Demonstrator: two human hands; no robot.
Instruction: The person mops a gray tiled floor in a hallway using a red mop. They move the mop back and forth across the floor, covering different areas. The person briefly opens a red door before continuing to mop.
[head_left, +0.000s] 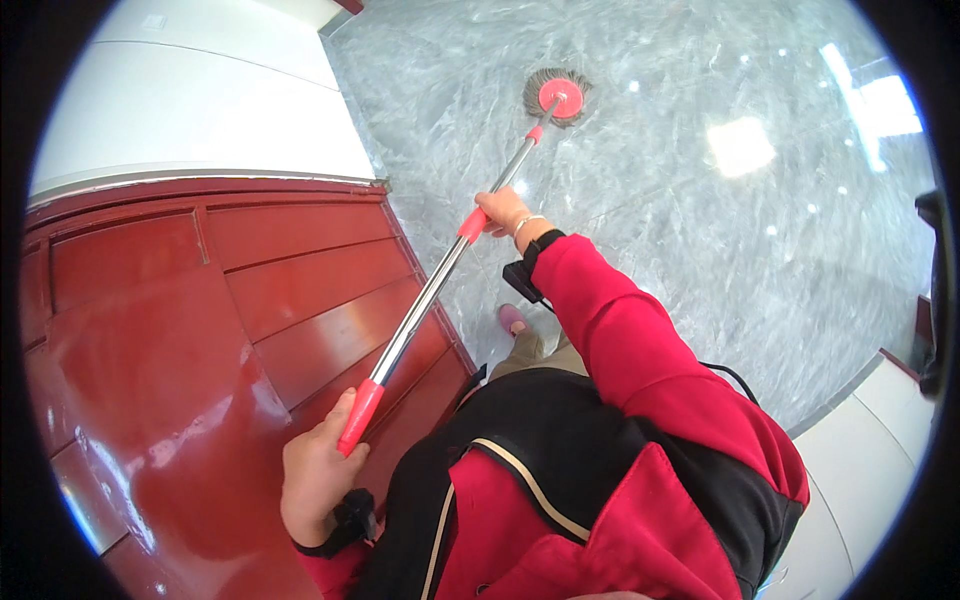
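A round mop head (535, 91) with grey strands and a pink disc rests on the grey marbled floor, beyond my hands. Its metal pole (420, 306) slants down to the lower left. My left hand (319, 465) is closed around the pink grip at the pole's upper end. Farther along, my right hand (504, 210), with a bracelet at the wrist, grips the pole at its pink middle collar.
A red panelled wooden door or cabinet (315, 300) stands close on my left, with a white wall (225, 97) past it. A dark object (930, 285) is at the right rim, above a white wall section (862, 450). The floor (675, 225) reflects bright lights.
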